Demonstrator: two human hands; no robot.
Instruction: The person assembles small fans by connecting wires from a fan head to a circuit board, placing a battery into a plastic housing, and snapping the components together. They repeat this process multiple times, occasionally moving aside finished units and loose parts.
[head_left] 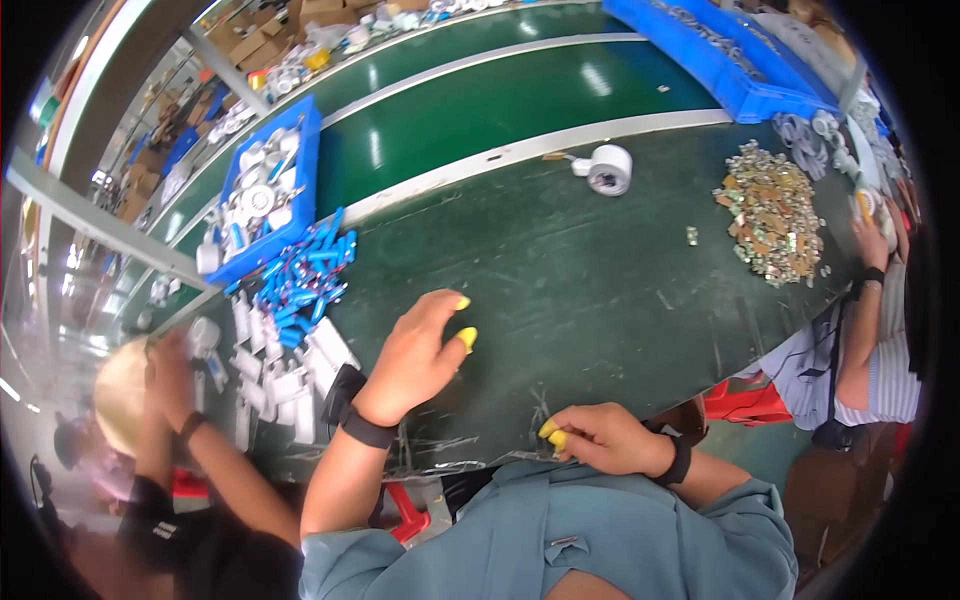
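Observation:
My left hand [418, 350] is over the green work table [590, 290], thumb and forefinger apart, with nothing between them. Yellow covers sit on those two fingertips. By the table's near edge, my right hand [607, 437] has its fingers curled and the yellow-covered tips of thumb and forefinger close together; I see nothing in them. To the left of my left hand lie white plastic casings [285, 385] and a heap of blue cylindrical cells with wires [305, 280]. Farther off, a white round device [609, 170] lies on its side.
A blue bin [312, 150] of white parts stands at the left, another long blue bin [745, 98] at the far right. A pile of small circuit boards [772, 215] lies on the right, one loose board [691, 236] beside it. Co-workers' hands [172, 375] are at both sides.

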